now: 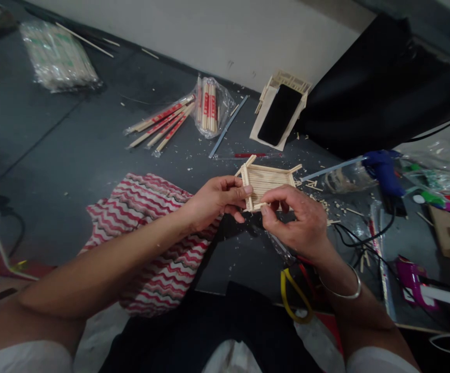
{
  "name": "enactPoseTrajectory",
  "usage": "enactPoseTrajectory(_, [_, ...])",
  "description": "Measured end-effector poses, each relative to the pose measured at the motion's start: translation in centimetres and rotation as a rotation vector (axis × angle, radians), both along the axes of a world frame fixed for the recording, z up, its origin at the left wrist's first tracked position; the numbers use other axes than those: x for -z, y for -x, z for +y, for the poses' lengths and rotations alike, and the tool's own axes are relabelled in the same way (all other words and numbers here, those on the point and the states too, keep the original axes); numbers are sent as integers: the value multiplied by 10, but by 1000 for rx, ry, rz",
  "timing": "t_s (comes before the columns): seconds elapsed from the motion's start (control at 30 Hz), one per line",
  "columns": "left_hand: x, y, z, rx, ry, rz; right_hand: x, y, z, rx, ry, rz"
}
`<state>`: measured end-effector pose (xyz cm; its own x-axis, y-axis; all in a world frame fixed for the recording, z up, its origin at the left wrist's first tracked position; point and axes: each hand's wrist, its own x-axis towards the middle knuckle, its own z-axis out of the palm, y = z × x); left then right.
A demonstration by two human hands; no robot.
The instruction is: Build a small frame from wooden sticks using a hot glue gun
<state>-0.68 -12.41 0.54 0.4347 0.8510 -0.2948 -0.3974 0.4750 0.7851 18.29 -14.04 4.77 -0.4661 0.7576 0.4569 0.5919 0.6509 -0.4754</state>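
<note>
A small tray-like frame of wooden sticks [269, 178] is between my hands, above the near part of the table. My left hand [228, 197] grips its left side, the thumb lying over the raised edge. With thumb and index finger, my right hand [297, 212] pinches a short piece of wooden stick [259, 206] at the frame's near edge; whether that piece is fixed to the frame I cannot tell. Stick ends jut out at the frame's far corners. Below my left forearm lies a red and white wavy-striped cloth [158, 248].
Packaged chopsticks [163, 124] and a bagged bundle [208, 106] lie at the back. A phone [280, 114] leans on a stick-built stand. On the right are a blue glue gun [382, 168], a purple glue gun [413, 282], cables and wood scraps. Yellow-handled pliers [293, 298] lie at the front edge.
</note>
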Motion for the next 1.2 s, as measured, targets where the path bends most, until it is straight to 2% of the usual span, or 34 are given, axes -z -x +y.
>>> enactPoseTrajectory(1.2, [3, 0, 0, 0, -27, -12, 0, 1, 1, -38, -44, -6])
